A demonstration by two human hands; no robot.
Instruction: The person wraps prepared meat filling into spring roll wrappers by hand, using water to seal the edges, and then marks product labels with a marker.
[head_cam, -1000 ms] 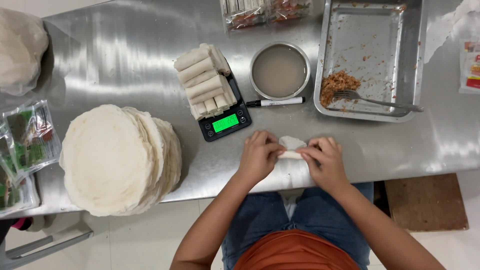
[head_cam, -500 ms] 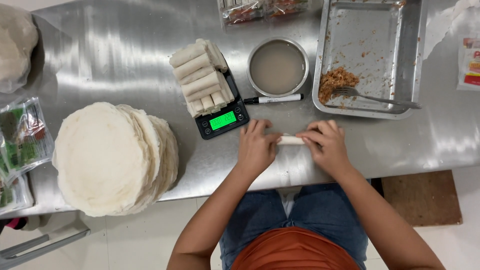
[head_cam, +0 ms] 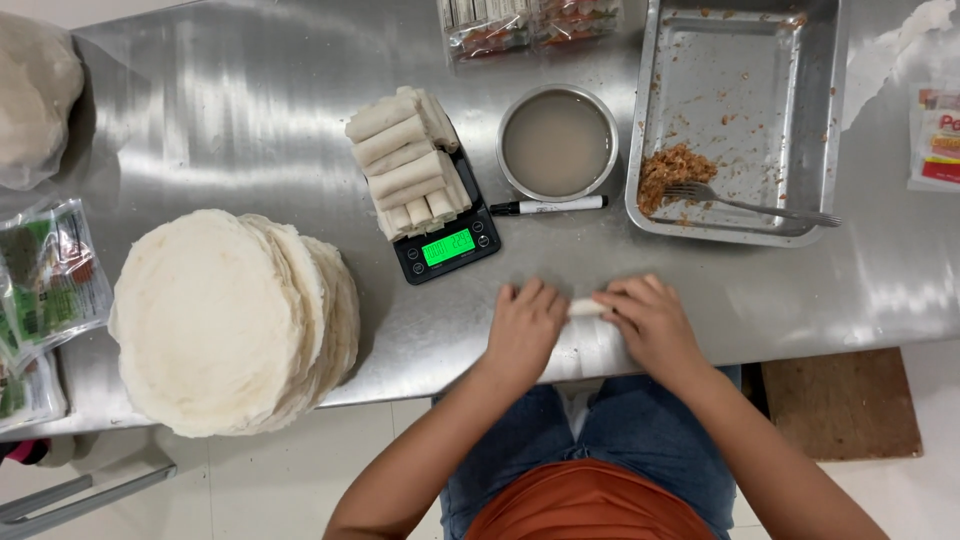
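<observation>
**Both hands pressed on a small white roll at the table's near edge**

Left hand (head_cam: 524, 328) laid palm-down, fingers together, over the left end of a thin white roll (head_cam: 584, 308). Right hand (head_cam: 650, 322) laid the same way over the right end, fingers curled onto the wrapper. Only a short middle stretch of the roll visible between the two hands, flat on the steel table (head_cam: 250, 110), close to its near edge.

Just beyond the hands: a small black scale (head_cam: 447, 245) with a lit green display, stacked with finished rolls (head_cam: 405, 160). Right of the scale, a black marker (head_cam: 548, 206) lying beside a round metal bowl (head_cam: 557, 143) of cloudy liquid. Farther right, a metal tray (head_cam: 745, 70) with a small heap of brown filling (head_cam: 673, 172) and a fork (head_cam: 750, 203) resting in it. Well to the left, a tall stack of round white wrappers (head_cam: 225, 315); plastic packets (head_cam: 45, 280) at the far left edge.
</observation>
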